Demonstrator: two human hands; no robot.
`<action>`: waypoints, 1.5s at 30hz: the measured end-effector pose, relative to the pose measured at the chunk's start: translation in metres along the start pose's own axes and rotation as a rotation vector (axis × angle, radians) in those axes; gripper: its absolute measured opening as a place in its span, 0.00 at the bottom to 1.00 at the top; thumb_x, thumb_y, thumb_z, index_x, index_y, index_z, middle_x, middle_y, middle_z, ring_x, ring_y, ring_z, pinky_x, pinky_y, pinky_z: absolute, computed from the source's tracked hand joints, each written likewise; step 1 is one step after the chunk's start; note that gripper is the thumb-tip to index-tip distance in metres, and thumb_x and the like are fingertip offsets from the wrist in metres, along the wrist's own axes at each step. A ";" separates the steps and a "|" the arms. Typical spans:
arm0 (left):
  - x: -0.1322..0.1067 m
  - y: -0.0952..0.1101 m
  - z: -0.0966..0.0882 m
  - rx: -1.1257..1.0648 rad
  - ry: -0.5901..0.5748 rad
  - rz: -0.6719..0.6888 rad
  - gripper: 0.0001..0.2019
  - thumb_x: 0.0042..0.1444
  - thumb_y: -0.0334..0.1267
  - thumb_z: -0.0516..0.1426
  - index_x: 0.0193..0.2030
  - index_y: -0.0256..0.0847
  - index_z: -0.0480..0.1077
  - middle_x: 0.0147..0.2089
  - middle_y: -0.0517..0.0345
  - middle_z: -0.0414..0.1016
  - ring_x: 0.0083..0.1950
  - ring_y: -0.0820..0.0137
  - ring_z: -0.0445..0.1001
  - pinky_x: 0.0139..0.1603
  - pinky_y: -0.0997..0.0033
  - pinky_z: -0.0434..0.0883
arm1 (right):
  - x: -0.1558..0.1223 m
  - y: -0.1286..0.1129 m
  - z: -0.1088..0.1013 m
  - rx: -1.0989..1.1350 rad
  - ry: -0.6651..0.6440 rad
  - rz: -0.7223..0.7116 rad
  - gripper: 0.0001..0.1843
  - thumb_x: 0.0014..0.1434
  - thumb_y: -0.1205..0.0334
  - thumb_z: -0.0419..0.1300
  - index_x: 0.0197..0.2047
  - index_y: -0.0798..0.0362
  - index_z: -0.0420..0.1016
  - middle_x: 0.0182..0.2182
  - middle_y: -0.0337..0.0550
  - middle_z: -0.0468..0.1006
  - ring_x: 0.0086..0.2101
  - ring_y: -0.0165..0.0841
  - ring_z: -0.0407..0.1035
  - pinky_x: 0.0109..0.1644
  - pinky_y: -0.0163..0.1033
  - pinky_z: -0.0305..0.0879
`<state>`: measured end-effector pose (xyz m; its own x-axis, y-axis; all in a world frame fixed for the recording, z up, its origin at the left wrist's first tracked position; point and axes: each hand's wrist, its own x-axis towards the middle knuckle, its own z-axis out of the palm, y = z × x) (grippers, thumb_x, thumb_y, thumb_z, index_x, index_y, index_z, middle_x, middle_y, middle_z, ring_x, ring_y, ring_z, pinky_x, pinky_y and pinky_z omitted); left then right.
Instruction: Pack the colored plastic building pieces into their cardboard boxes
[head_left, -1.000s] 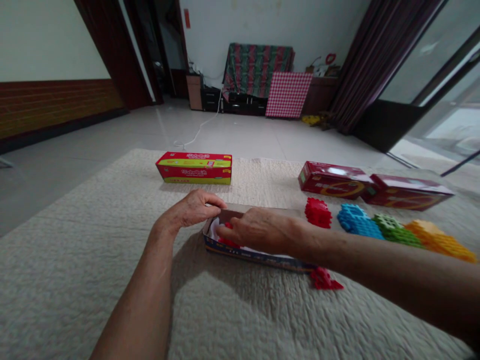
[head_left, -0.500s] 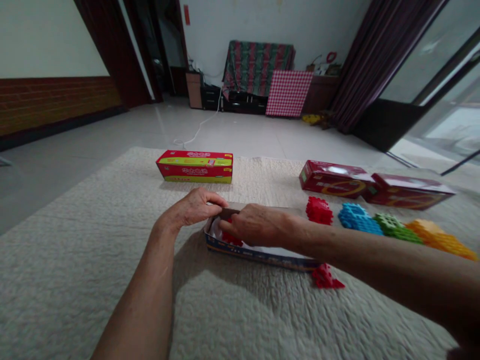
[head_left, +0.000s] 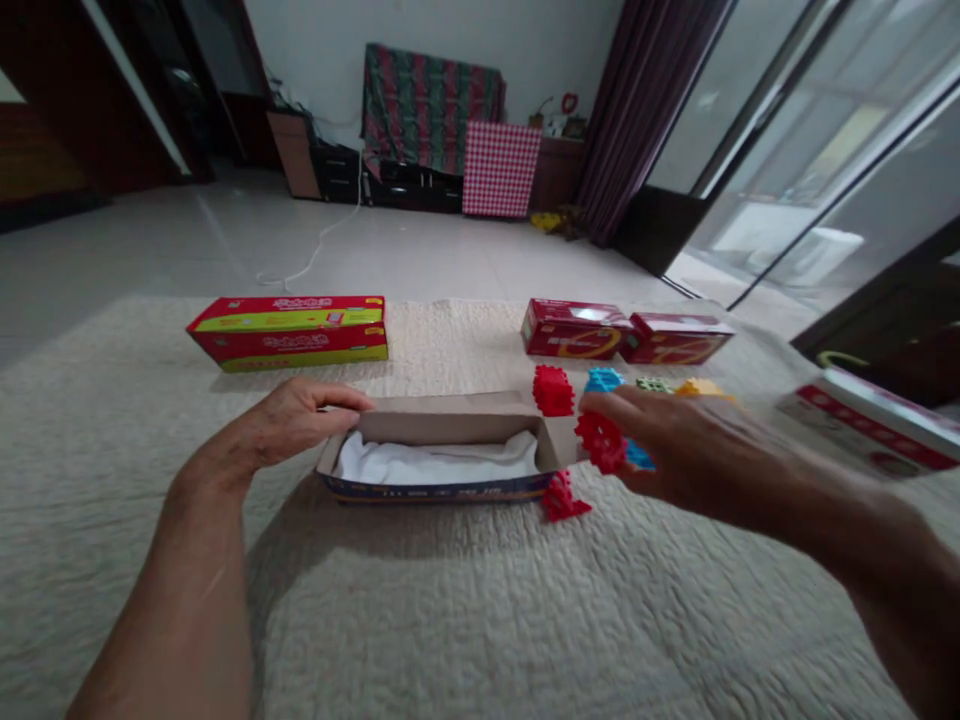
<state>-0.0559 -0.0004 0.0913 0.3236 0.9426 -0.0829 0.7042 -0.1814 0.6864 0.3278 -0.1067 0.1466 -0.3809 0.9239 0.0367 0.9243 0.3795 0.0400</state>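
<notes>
My left hand [head_left: 292, 425] is closed on the back left corner of an open cardboard box [head_left: 442, 491], thumb along its rim. White cloth or paper [head_left: 435, 463] lines the inside of the box. To the right of the box, my right hand [head_left: 664, 440] grips a red toothed plastic building block [head_left: 601, 442] above the mat. Another red block [head_left: 553, 390] stands by the back right corner, and red pieces [head_left: 564, 497] lie at the front right corner. Blue pieces [head_left: 604, 379], green pieces [head_left: 654, 384] and yellow pieces [head_left: 703, 388] are partly hidden behind my right hand.
A red and yellow-green box [head_left: 292, 335] lies on the quilted mat [head_left: 420, 610] at the back left. Two dark red boxes, one left [head_left: 577, 328] and one right [head_left: 679, 338], lie at the back right. A white and red box [head_left: 877, 425] is at far right.
My right hand has come out of the box and moved right with the red block. The view has turned to the right. My left hand stays at the box's corner.
</notes>
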 end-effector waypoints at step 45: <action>-0.008 -0.005 -0.005 0.087 0.099 -0.088 0.15 0.44 0.45 0.60 0.38 0.45 0.80 0.42 0.62 0.83 0.50 0.61 0.77 0.52 0.71 0.69 | -0.026 -0.030 0.083 0.232 -0.129 0.368 0.17 0.65 0.52 0.54 0.41 0.58 0.74 0.39 0.55 0.79 0.40 0.38 0.73 0.40 0.37 0.61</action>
<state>-0.0657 -0.0059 0.0921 0.1967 0.9783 -0.0654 0.7805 -0.1159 0.6144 0.3120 -0.1383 0.0615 -0.0336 0.9923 -0.1190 0.9841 0.0121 -0.1773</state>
